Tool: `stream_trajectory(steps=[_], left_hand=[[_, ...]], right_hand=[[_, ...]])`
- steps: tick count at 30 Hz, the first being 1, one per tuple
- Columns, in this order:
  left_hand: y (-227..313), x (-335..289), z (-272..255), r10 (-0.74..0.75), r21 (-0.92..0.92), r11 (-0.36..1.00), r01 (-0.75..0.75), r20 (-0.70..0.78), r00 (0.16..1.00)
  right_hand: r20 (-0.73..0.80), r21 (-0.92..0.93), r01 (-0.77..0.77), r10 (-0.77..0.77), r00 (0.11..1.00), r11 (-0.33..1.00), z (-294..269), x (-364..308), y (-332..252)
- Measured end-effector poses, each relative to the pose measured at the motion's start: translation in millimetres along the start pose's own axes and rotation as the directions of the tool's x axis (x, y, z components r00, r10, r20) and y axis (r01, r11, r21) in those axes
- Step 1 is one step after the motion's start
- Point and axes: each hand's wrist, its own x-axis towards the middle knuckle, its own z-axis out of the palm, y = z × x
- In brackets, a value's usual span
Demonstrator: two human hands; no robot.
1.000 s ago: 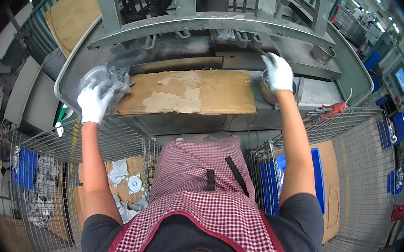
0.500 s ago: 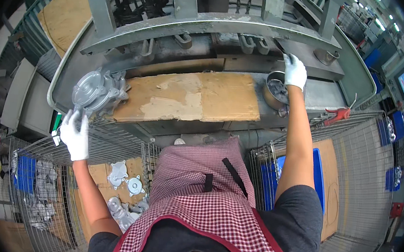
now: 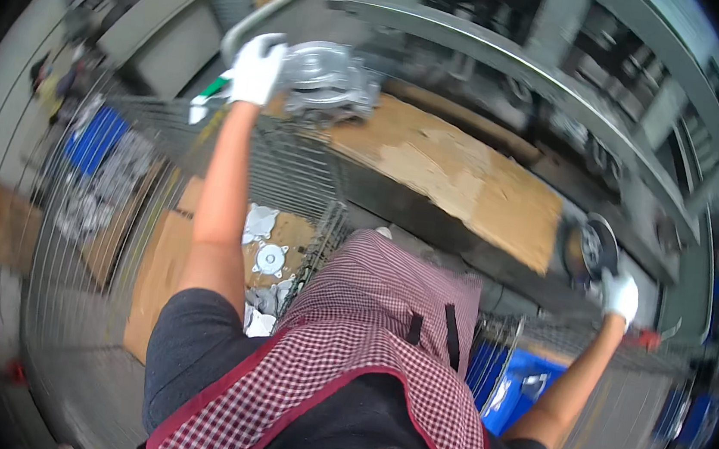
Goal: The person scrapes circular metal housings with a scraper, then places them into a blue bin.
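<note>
My left hand [image 3: 257, 69], in a white glove, is raised at the left end of the bench, close beside a stack of round grey metal castings [image 3: 320, 78]. Its fingers are curved and apart, with no object visible between them. Whether they touch the stack is unclear. My right hand [image 3: 621, 295], also gloved in white, is at the near side of a round metal pot [image 3: 577, 252] with dark contents. Blur hides how its fingers are set and whether they hold anything. Between the hands lies a worn cardboard sheet [image 3: 447, 172] on the bench.
A grey metal frame [image 3: 514, 56] crosses above the bench. At lower left, a wire cage [image 3: 285, 144] has flat castings [image 3: 270, 259] on cardboard inside. A blue bin [image 3: 522, 383] is at lower right, near a red-handled tool [image 3: 647, 340].
The view has swung left and tilted. My left hand has moved up alongside the casting stack. My right hand has come down from above the pot to its near side.
</note>
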Motion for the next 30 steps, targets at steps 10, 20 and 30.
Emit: stream_trajectory(steps=[10, 20, 30], left_hand=[[-15, 21, -3, -0.442, 0.337, 0.882, 0.329, 0.351, 0.826], [-15, -7, 15, -0.497, -0.586, 0.543, 0.602, 0.354, 0.792], [52, -53, -18, 0.038, 0.37, 0.909, -0.191, 0.384, 0.923]], right_hand=[[-0.346, -0.166, 0.042, -0.098, 0.933, 0.985, 43, -35, -8], [-0.475, 0.043, -0.121, 0.127, 0.871, 0.992, 69, -94, -1], [-0.532, 0.268, -0.255, 0.363, 0.764, 0.929, 80, -84, 52]])
